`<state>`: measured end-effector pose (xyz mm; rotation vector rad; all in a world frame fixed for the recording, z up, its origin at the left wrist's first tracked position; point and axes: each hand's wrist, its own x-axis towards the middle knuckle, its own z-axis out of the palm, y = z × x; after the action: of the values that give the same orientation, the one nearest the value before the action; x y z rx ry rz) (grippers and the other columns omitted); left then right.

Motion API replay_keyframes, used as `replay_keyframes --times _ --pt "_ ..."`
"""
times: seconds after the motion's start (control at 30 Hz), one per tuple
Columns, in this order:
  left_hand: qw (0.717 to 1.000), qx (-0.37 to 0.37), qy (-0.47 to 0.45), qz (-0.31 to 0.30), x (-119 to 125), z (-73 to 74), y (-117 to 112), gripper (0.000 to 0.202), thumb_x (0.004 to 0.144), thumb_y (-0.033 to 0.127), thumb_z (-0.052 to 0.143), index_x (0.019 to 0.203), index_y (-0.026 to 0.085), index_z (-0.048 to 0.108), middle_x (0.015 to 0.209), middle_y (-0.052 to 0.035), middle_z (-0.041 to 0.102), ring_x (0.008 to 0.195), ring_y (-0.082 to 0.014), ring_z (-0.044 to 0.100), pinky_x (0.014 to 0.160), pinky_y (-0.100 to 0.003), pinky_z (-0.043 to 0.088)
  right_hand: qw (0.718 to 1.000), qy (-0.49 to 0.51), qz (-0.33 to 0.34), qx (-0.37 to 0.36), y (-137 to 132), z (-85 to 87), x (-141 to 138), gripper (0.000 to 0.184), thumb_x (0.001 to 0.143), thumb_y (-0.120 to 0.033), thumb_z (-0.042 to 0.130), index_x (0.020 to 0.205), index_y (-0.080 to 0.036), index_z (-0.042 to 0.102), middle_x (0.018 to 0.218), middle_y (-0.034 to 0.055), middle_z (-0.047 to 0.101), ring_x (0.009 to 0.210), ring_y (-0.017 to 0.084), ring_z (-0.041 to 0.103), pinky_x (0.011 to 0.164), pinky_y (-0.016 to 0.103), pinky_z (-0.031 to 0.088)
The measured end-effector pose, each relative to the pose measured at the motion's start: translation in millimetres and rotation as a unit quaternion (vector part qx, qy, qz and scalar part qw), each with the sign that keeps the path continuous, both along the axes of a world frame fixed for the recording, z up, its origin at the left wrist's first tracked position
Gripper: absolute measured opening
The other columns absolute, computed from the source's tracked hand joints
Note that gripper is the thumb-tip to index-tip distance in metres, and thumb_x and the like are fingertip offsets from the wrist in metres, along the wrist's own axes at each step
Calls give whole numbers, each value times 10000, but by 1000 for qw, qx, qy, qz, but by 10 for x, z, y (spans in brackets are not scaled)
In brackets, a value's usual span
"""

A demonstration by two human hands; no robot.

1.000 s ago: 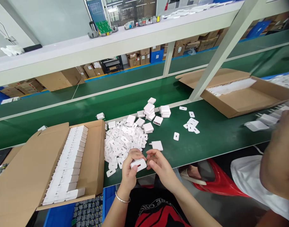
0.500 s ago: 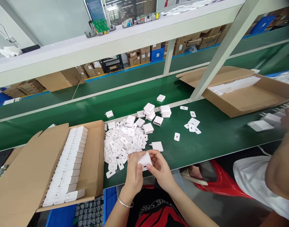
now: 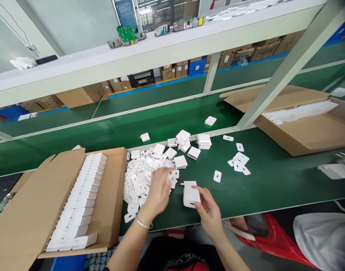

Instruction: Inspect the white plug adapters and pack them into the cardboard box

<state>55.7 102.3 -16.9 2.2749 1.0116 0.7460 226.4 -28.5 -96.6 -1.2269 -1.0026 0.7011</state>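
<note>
Keep the R hand [image 3: 210, 212] light on the white plug block [image 3: 190, 197]: pinch its edges, w/ the thumb kept off the slot so it stays in sight. Too hard a squeeze could make it skid, as the shell looks smooth. L hand [image 3: 159, 192] should work from the top of the pile of slotted plates [image 3: 135, 177], 1 pc at a time, b/c thin plates prob. slide in twos. Block's spot, just left of the R fingertips & near the pile, seems good: short trip btwn hands. Mind the loose blocks [image 3: 180, 162] beyond the L fingertips; a wide sweep could scatter them.

Pose: R forearm slants in from lower right, thumb just beside the slot, index on the broad upper face. R fingers are narrow, pinching the block, slotted end toward the wearer. L forearm, w/ a bracelet [image 3: 143, 223], slants in from lower left; palm down, fingers bent & pointing away over the pile's right side. L fingertips are blurred, so can't tell if they pinch a plate or just hover. Carton [image 3: 121, 195] sits left of the L fingers; a single plate [image 3: 217, 176] lies beyond the R fingertips, a bit right.
</note>
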Motion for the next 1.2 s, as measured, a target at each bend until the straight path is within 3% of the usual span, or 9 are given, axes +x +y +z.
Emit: replay_keyframes --times 0.13,0.23,0.33,0.43,0.6,0.83,0.97,1.07,1.2 --pt "973 22 99 208 203 105 1231 350 1047 252 395 1337 136 552 1392 -212 534 1344 -354 475 1134 -503 371 994 -60 -95 3 -46 -285 276 328 990 -368 646 1298 -256 671 1048 84 574 906 217 620 754 308 556" --pt "957 -5 160 240 363 40 2061 462 954 171 571 1407 105 506 1524 -266 426 1416 -430 388 1124 -590 351 989 -84 -124 5 -51 -369 336 334 1002 -368 625 1316 -258 653 1071 94 579 934 233 619 760 324 550" --pt "956 -34 215 195 492 -45 2528 465 910 217 698 1351 144 569 1473 -180 525 1374 -358 465 1128 -550 378 986 -120 -116 -8 -48 -361 316 347 1002 -367 627 1336 -270 640 1072 91 582 944 239 619 753 319 537" --pt "951 -41 253 172 569 -48 2644 351 927 292 701 1234 139 628 1322 -130 626 1243 -295 571 1087 -503 426 984 -122 -127 -11 -50 -346 293 341 1024 -363 591 1354 -282 623 1066 83 568 929 227 612 735 302 528" --pt "940 -13 269 208 542 16 2229 425 965 428 578 1224 91 580 1246 -211 637 1214 -352 591 961 -416 474 985 -125 -116 -23 -57 -379 288 347 1019 -382 602 1348 -274 623 1063 78 569 924 226 608 741 306 521" --pt "939 18 279 199 398 -15 1377 576 953 467 634 1317 34 527 1300 -255 601 1261 -430 548 1055 -533 421 984 -128 -116 -28 -43 -406 297 370 991 -383 643 1341 -262 646 1023 69 569 890 217 593 735 308 504" --pt "969 70 147 186 302 107 786 655 995 534 588 1459 95 442 1428 -230 509 1361 -396 463 1119 -527 392 991 -64 -113 19 -19 -350 306 329 998 -361 633 1310 -268 680 1046 73 596 903 207 629 737 292 539" --pt "997 -40 -25 64 242 112 141 482 1074 481 448 1465 202 489 1338 -166 556 1252 -316 545 1087 -489 440 992 -7 -124 32 6 -247 264 287 1003 -373 631 1251 -259 718 1067 81 639 920 206 659 760 288 563" --pt "963 -209 -116 -126 221 -15 -559 484 1117 415 335 1585 323 417 1385 -123 520 1228 -239 552 1113 -430 442 994 54 -88 22 36 -41 104 301 1009 -422 625 1232 -255 740 1137 95 676 1008 223 674 839 294 571"
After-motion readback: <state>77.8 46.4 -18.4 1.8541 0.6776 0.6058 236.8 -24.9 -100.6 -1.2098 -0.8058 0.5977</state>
